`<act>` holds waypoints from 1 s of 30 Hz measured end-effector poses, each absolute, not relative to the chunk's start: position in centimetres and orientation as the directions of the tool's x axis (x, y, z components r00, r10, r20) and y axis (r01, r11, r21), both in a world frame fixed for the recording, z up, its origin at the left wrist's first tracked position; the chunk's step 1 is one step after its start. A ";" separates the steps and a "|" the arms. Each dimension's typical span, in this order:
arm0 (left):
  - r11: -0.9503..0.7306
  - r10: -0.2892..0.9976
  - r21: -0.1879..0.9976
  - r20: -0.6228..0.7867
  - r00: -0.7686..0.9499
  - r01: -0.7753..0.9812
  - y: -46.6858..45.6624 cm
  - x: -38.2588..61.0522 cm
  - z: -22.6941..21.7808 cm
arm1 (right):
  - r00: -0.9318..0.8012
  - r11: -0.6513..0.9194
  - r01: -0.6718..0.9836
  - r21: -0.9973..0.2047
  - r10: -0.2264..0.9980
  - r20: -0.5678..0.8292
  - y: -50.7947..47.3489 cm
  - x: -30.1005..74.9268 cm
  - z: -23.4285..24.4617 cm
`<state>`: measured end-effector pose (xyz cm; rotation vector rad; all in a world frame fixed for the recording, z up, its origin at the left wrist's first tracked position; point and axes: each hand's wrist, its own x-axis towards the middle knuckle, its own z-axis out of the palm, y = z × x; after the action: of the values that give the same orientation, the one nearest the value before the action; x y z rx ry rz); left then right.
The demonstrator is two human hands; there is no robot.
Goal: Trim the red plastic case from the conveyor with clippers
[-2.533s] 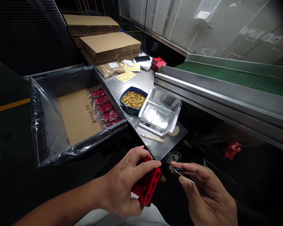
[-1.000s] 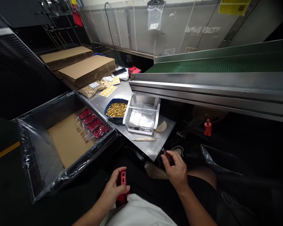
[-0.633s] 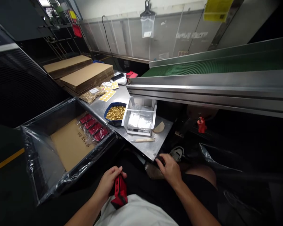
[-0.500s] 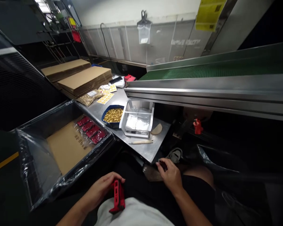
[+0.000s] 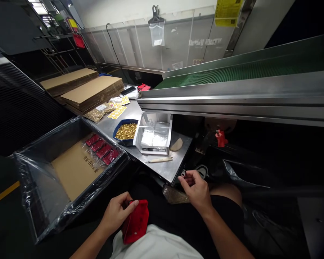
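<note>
My left hand (image 5: 116, 212) grips a red moulded plastic case (image 5: 136, 222) low over my lap, with its flat face showing. My right hand (image 5: 197, 189) pinches a small metal tool (image 5: 184, 173), mostly hidden by my fingers, just below the corner of a steel table (image 5: 162, 169). On that table stand a blue tray of small gold pieces (image 5: 125, 131) and a clear plastic box (image 5: 152, 138). A wooden-handled tool (image 5: 158, 160) lies along the table's front edge.
To my left, a black plastic-lined bin (image 5: 70, 176) holds red packets (image 5: 101, 149) on cardboard. Stacked cardboard sheets (image 5: 91, 90) lie behind the table. A green conveyor belt (image 5: 232, 73) in a steel frame runs along the right, with a red object (image 5: 220, 138) beneath it.
My left hand has turned the red case so its flat face shows. My right hand has lifted slightly, bringing the small metal tool into view. The whole scene has shifted slightly as my head moved.
</note>
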<state>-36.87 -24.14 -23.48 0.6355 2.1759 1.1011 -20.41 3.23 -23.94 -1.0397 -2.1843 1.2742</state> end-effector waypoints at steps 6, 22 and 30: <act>0.356 0.688 0.880 -0.475 -0.549 -0.314 -24.1 -35.5 -25.8 | -0.686 0.373 0.445 -0.814 0.726 -0.042 3.9 -20.9 -27.0; 0.004 0.689 0.480 -0.637 -0.345 -0.877 -21.7 -35.2 -22.6 | -0.890 0.334 0.399 -0.854 0.367 -0.272 -2.6 -21.9 -20.6; -0.094 0.742 0.534 -0.525 -0.417 -0.840 -20.0 -33.9 -18.4 | -0.971 0.551 0.209 -0.808 0.217 -0.104 -5.6 -23.9 -15.8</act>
<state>-33.90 -19.99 -18.44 -0.1439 0.9674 1.7551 -23.90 -5.60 -15.82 -0.3788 -2.7595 1.4353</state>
